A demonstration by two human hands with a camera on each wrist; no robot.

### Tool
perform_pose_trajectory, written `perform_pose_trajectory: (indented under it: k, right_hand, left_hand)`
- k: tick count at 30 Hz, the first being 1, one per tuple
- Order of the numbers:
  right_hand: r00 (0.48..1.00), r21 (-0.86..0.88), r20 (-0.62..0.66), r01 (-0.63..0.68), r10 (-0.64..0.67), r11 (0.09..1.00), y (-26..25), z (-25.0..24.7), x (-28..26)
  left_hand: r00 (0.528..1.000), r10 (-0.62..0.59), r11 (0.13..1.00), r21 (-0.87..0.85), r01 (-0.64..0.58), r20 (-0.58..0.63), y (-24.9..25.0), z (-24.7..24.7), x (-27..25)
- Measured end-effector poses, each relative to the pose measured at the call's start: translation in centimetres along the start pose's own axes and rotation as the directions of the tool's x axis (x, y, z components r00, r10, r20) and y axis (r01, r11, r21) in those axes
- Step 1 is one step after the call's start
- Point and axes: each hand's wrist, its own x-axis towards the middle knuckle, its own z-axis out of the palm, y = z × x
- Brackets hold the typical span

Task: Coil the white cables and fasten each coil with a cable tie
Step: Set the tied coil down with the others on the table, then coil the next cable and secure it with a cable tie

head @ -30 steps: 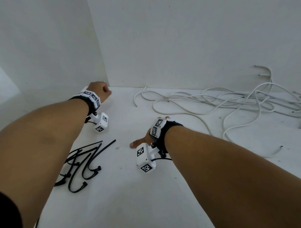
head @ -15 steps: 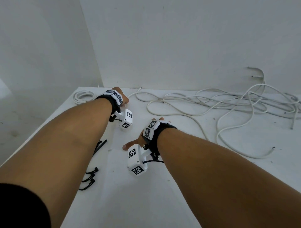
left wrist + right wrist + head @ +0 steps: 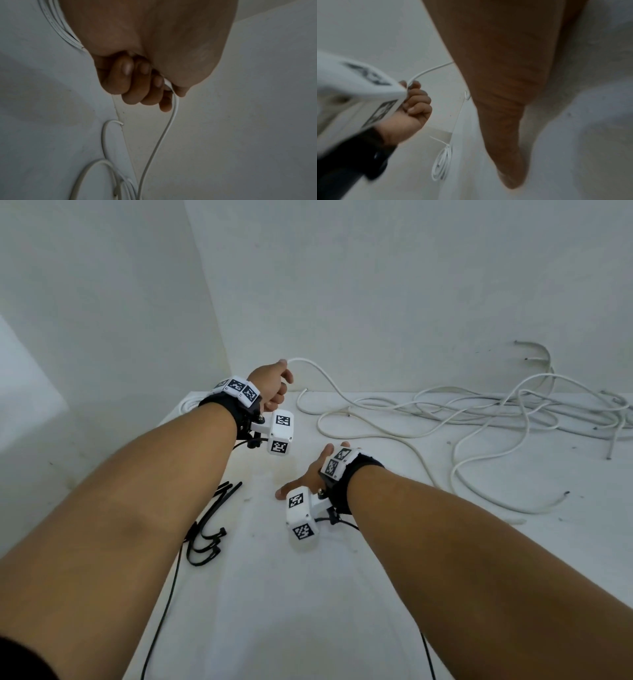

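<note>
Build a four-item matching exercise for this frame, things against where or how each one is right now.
Things:
1. left hand
2. right hand
3. black cable ties
4. tied white coil

States:
A. lying loose beside the left forearm
B. flat on the table, fingers straight
C. finished, at the table's far left corner
D. raised, gripping a white cable

Pairs: 1-D, 2-B, 3-A, 4-C
</note>
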Motion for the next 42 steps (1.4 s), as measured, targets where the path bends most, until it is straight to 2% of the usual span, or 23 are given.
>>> perform_pose_trajectory:
  k: [1,3,5,7,8,9,10,12,13,14,16,18,21,27,29,32,33,35,38,42]
  right_hand:
    - [0.997,0.051,0.062,0.045,-0.048,0.998,0.1,-1.2,-2.1]
    - [0.99,0.264,0.074,0.093,-0.117,0.96,0.5,-2.4,-4.2]
    - [0.994,0.349,0.059,0.065,-0.091,0.935,1.2,-2.6,-4.9]
    - [0.994,0.326,-0.031,0.109,-0.104,0.939,2.1,-2.6,-5.5]
    - [0.979,0.332,-0.15,0.181,-0.137,0.926,2.8,-2.9,-6.4]
    - [0.934,0.319,-0.326,0.253,-0.145,0.914,3.5,-3.1,-6.5]
    - [0.873,0.384,-0.477,0.309,-0.1,0.87,4.2,-3.5,-7.1]
    - [0.734,0.556,-0.676,0.447,0.067,0.7,5.1,-4.4,-8.3]
    - [0.668,0.555,-0.737,0.514,0.101,0.654,5.4,-4.8,-8.8]
    - [0.625,0.532,-0.775,0.563,0.096,0.632,5.5,-5.1,-9.4]
    - [0.585,0.467,-0.811,0.651,-0.005,0.598,5.4,-5.7,-10.5]
    - [0.572,0.419,-0.812,0.71,-0.115,0.566,5.5,-6.1,-11.2]
    - [0.56,0.403,-0.809,0.747,-0.175,0.528,6.2,-6.0,-12.6]
    - [0.628,0.472,-0.746,0.733,-0.222,0.49,8.5,-4.1,-13.4]
    - [0.636,0.473,-0.75,0.706,-0.179,0.526,9.9,-3.9,-13.4]
    - [0.602,0.451,-0.794,0.674,-0.082,0.585,11.3,-4.0,-13.6]
    - [0.592,0.425,-0.801,0.666,-0.087,0.613,11.2,-4.0,-13.9]
    - [0.6,0.344,-0.777,0.659,-0.191,0.669,10.2,-3.5,-14.7]
    - [0.64,0.263,-0.688,0.659,-0.342,0.704,8.5,-2.2,-16.0]
    - [0.675,0.286,-0.632,0.659,-0.38,0.696,8.2,-1.7,-17.1]
  left_hand:
    - [1.0,0.022,0.999,-0.023,-0.021,0.015,-0.1,0.1,-0.9]
    - [0.996,0.038,0.996,-0.088,-0.031,0.081,-0.2,0.1,-2.7]
    - [0.986,0.044,0.989,-0.144,-0.021,0.159,-0.3,0.2,-4.7]
    - [0.98,0.059,0.986,-0.164,-0.028,0.19,-0.2,0.3,-6.7]
    - [0.978,0.069,0.985,-0.171,-0.035,0.196,0.0,0.3,-7.8]
    - [0.975,0.083,0.982,-0.183,-0.045,0.205,0.3,0.5,-8.8]
    - [0.97,0.099,0.978,-0.202,-0.054,0.223,0.5,0.7,-9.7]
    - [0.952,0.13,0.97,-0.233,-0.064,0.276,1.0,1.2,-11.5]
    - [0.943,0.14,0.969,-0.238,-0.068,0.301,1.1,1.5,-12.4]
    - [0.934,0.15,0.968,-0.239,-0.072,0.325,1.2,1.7,-13.2]
    - [0.91,0.172,0.964,-0.254,-0.077,0.377,1.4,2.3,-14.9]
    - [0.883,0.194,0.956,-0.283,-0.072,0.427,1.7,2.8,-16.4]
    - [0.848,0.232,0.933,-0.357,-0.054,0.477,2.0,3.4,-18.6]
    - [0.838,0.308,0.817,-0.577,0.008,0.449,1.4,3.5,-21.0]
    - [0.841,0.336,0.773,-0.634,0.011,0.425,1.1,3.6,-21.2]
    - [0.808,0.38,0.74,-0.672,0.026,0.45,0.6,4.2,-21.6]
    - [0.791,0.397,0.735,-0.678,0.029,0.465,0.5,4.6,-21.8]
    - [0.776,0.421,0.725,-0.688,0.024,0.47,0.8,5.7,-22.2]
    - [0.823,0.415,0.752,-0.656,-0.07,0.388,1.4,7.0,-22.1]
    - [0.896,0.399,0.807,-0.539,-0.242,0.195,0.8,7.1,-21.1]
